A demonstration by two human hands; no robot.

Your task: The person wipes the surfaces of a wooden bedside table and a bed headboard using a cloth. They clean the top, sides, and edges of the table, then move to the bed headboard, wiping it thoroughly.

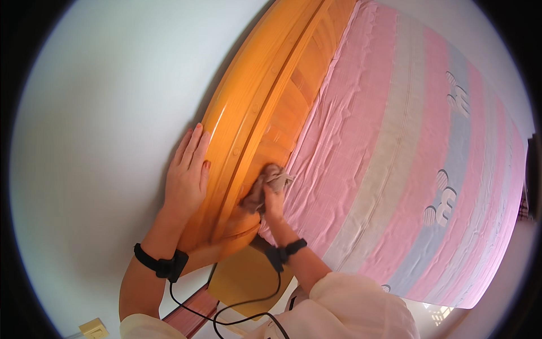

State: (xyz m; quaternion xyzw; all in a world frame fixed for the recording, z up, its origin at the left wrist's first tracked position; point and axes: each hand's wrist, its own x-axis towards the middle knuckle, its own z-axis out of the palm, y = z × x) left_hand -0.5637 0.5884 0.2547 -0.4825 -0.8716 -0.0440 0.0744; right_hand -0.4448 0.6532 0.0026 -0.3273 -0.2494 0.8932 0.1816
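Note:
My right hand (275, 203) grips a crumpled brownish-grey cloth (258, 190). The cloth lies against the inner face of an orange-brown wooden headboard (271, 144), close to the edge of the bedding. Flat along the headboard's outer top edge rests my left hand (186, 173), holding nothing, its fingers straight and its thumb a little apart. A pink, beige and grey-blue striped bed sheet (364, 161) with cartoon mouse-ear prints covers the mattress to the right. Each wrist wears a black strap with a small box.
A white wall (93, 127) stands close behind the headboard. Black cables (237, 320) from the wrist boxes hang in front of my body. Below are a yellowish panel (245, 279) and a reddish wooden piece (194, 311). A switch or socket box (93, 328) sits at lower left.

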